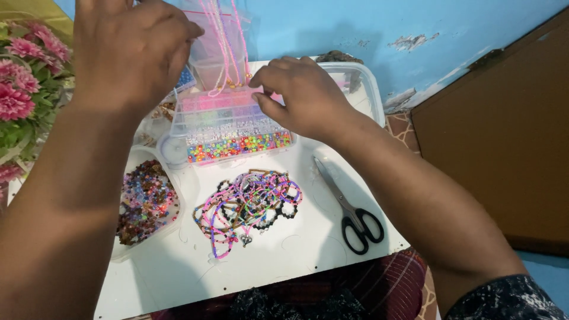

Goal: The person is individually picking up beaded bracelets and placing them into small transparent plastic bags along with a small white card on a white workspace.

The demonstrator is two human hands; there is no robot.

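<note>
Left hand (133, 50) raised, fingers clamped on clear bag (216, 44). Right hand (302, 95) over bead organizer box (234, 127), fingers pinched on pink bead strand (228, 65).

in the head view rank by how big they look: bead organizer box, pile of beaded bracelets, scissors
1. bead organizer box
2. pile of beaded bracelets, close behind the box, so that order is unsure
3. scissors, clearly smallest

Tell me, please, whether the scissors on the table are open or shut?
Shut. The scissors lie flat on the white table, blades together in one line and the black handle loops side by side.
</note>
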